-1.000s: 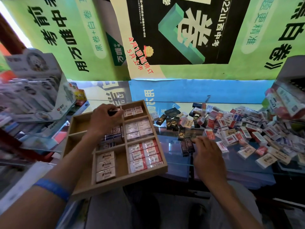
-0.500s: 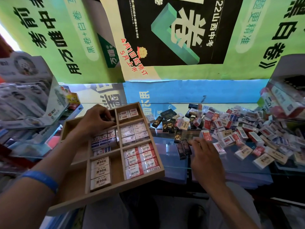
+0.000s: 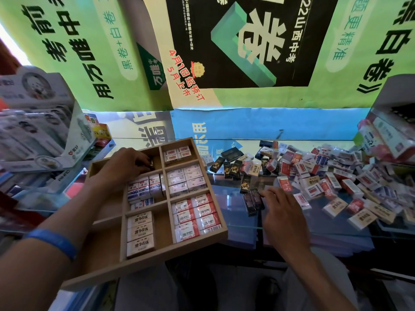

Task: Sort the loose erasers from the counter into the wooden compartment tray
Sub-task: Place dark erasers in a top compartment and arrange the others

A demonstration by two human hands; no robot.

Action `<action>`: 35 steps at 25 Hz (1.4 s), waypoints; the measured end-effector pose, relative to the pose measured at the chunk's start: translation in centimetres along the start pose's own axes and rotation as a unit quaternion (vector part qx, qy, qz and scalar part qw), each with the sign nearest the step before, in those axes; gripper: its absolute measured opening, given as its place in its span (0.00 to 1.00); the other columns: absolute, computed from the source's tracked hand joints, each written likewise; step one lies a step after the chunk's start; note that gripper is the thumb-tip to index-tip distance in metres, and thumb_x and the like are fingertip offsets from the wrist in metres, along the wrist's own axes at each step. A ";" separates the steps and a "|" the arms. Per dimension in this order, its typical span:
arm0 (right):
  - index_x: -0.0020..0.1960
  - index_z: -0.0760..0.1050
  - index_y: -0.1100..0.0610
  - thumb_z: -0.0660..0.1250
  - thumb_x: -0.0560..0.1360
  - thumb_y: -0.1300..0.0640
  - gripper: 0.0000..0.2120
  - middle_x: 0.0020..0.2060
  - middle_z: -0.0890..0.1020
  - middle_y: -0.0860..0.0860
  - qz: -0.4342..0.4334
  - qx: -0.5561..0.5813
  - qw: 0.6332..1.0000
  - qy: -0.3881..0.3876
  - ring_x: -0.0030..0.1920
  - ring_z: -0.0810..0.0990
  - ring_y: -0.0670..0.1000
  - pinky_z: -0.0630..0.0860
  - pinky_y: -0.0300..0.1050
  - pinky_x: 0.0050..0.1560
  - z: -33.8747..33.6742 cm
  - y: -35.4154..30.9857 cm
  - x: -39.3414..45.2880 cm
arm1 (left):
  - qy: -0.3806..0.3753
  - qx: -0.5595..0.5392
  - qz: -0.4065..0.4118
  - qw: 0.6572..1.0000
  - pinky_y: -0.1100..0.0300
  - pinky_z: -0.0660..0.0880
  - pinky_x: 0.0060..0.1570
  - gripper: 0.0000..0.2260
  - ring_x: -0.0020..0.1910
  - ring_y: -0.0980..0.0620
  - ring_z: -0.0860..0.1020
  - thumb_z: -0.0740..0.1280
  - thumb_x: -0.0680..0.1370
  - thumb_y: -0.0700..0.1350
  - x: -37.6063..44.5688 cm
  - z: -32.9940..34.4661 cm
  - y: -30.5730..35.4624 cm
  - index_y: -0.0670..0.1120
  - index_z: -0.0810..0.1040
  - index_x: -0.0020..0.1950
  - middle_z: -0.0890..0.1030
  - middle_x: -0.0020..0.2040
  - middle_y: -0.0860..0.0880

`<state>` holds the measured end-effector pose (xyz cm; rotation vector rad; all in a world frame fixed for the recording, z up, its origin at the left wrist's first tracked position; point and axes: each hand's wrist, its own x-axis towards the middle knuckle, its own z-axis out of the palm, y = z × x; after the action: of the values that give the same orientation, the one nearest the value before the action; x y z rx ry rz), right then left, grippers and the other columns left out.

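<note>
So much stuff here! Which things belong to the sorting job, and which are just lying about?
Job:
wooden compartment tray
black eraser in the left hand
two black erasers under the right hand
loose eraser pile

Lying about:
wall posters
boxed stationery display

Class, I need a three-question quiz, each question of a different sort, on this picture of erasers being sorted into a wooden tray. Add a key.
1. True or false: the left hand is inside a far compartment of the wooden tray.
2. The right hand touches which erasers on the glass counter? A) black erasers B) red and white erasers C) beige erasers
3. Fill in: the red and white erasers in the tray's near right compartment are marked ___.

Key: 1 true; 2 A, the black erasers; 3 2B.
</note>
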<state>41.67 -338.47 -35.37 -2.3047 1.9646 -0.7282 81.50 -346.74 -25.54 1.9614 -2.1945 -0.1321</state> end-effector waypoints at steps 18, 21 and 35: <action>0.60 0.75 0.58 0.64 0.70 0.63 0.18 0.60 0.77 0.55 -0.022 -0.009 1.000 0.000 0.62 0.74 0.57 0.68 0.52 0.65 0.0 0.4 -0.1 | -0.037 -0.031 0.171 0.984 0.56 0.68 0.49 0.18 0.54 0.51 0.75 0.72 0.71 0.57 -4.4 6.8 23.3 0.53 0.78 0.58 0.79 0.54 0.52; 0.61 0.74 0.59 0.55 0.71 0.59 0.21 0.61 0.77 0.55 -0.029 -0.011 1.000 -0.006 0.62 0.74 0.58 0.70 0.54 0.65 -0.4 0.2 -0.2 | -0.030 -0.071 0.166 0.983 0.55 0.73 0.51 0.18 0.50 0.50 0.77 0.73 0.69 0.56 -4.7 6.5 23.2 0.52 0.79 0.56 0.80 0.51 0.51; 0.78 0.58 0.55 0.36 0.79 0.43 0.33 0.77 0.60 0.51 -0.016 -0.066 0.993 -0.095 0.77 0.58 0.52 0.52 0.50 0.74 -0.9 -0.7 -0.2 | 0.096 -0.172 -0.124 0.973 0.61 0.74 0.43 0.14 0.46 0.52 0.80 0.77 0.70 0.46 -2.8 -1.3 4.0 0.49 0.78 0.52 0.82 0.47 0.51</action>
<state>41.96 -337.89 -34.48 -2.3819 1.9485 -0.3727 78.19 -343.46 -23.76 1.9476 -1.6717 -0.3217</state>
